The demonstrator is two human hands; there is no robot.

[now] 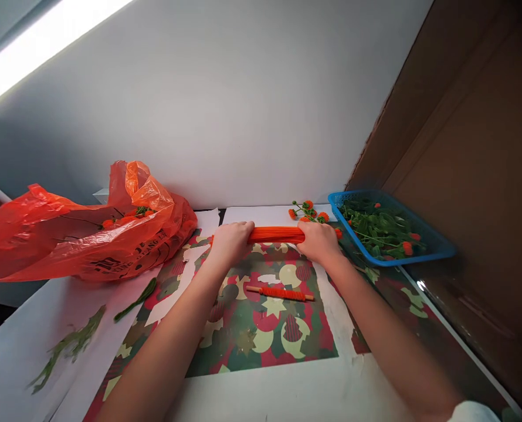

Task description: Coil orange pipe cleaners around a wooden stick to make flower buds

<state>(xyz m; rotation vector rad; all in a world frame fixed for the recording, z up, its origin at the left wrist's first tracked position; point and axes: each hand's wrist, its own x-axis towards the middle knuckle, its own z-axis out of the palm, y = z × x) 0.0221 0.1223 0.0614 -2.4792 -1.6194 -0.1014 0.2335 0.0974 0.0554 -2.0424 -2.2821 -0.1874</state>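
Surface and room: a plain pale grey wall (265, 117) fills the background. A large brown cardboard panel (472, 152) slants along the right side. A bright white light strip (45, 44) crosses the upper left corner. The work surface is a white tabletop (265, 398), partly covered by a torn paper sheet printed in red, green and cream shapes (234, 322).

At left: a crumpled, translucent red plastic bag with black lettering (133, 252), orange flower heads visible inside. At far right: a shallow blue plastic basket (437, 253) containing green leafy stems and a few orange blooms.

Left hand (232, 240) and right hand (320, 240) both grasp a bright orange bundle of long, thin strands (276, 235), one near each end. The bundle is over the far part of the printed sheet; contact with it cannot be determined. Long axis: left to right, near level, roughly parallel to the wall. Its right tip projects beyond the right hand, pointing toward the basket.

Smaller items: a limp green leafy sprig (74, 343), at left; a wooden stick wrapped in orange-red strand (282, 293), nearer the person than the bundle, its right end slightly closer to the person; a folded dark green bunch of strands (136, 300), lying diagonally near the bag.
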